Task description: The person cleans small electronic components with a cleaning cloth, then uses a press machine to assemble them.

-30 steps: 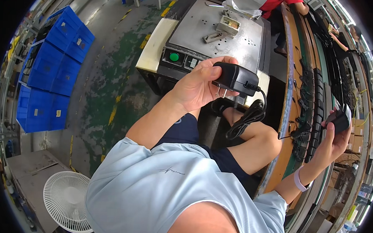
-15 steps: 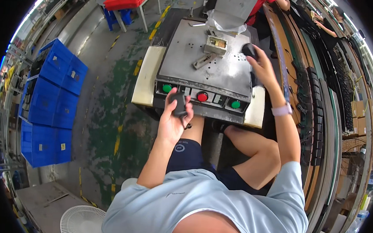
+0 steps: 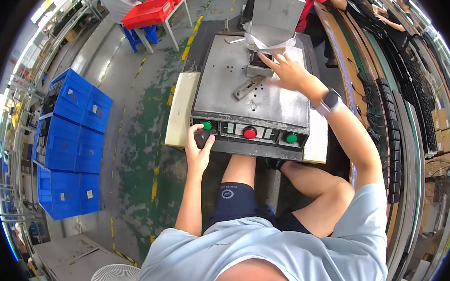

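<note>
At the front panel [image 3: 235, 138] of the metal bench [image 3: 222, 97], the left hand [image 3: 199, 152] was closed around a black adapter [image 3: 201, 138], just beside the left green button [image 3: 206, 125]. Farther back, the right hand [image 3: 292, 74] was open, its fingers extended over a second black adapter [image 3: 259, 61] set in a metal block [image 3: 258, 71]. Whether a fingertip touched that adapter could not be determined. A metal bar [image 3: 247, 89] lay near the block's front side.

Black block-shaped power adapter [image 3: 201, 138] being gripped in left hand [image 3: 198, 153], sides partly hidden by grasp. Second black adapter [image 3: 260, 63] lying in pale metal fixture [image 3: 259, 71], right hand [image 3: 291, 74] partly covering its top.
</note>
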Demonstrator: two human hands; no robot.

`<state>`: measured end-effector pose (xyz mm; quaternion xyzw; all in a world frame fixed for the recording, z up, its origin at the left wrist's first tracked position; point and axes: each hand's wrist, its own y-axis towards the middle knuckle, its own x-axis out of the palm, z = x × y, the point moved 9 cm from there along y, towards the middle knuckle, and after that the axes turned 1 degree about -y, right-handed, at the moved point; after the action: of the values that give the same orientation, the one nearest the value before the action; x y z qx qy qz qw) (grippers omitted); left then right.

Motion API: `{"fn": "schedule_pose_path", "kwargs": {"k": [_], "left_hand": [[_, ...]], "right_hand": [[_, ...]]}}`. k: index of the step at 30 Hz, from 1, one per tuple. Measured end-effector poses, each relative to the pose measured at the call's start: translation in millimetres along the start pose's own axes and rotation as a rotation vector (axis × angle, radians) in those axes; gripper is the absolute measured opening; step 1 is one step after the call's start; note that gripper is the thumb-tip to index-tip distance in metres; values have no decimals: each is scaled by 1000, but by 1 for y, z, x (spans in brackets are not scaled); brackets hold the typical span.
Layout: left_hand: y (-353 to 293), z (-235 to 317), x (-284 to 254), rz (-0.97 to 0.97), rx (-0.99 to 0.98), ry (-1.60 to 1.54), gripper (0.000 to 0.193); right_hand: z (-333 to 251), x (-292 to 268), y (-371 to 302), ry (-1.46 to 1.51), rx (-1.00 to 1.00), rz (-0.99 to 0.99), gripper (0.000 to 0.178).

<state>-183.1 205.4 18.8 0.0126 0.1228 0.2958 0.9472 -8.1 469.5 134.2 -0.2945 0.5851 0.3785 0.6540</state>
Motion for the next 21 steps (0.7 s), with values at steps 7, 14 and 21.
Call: {"fn": "schedule_pose_path", "kwargs": {"k": [7, 14, 21], "left_hand": [[13, 5, -9, 8, 171, 92, 36], [14, 85, 32, -53, 194, -154, 39], [52, -31, 8, 123, 277, 128, 38]], "right_hand": [[-40, 28, -151, -38, 79, -212, 118], [-93, -28, -145, 301, -4, 276, 105], [-9, 70, -161, 12, 143, 249, 117]]}}
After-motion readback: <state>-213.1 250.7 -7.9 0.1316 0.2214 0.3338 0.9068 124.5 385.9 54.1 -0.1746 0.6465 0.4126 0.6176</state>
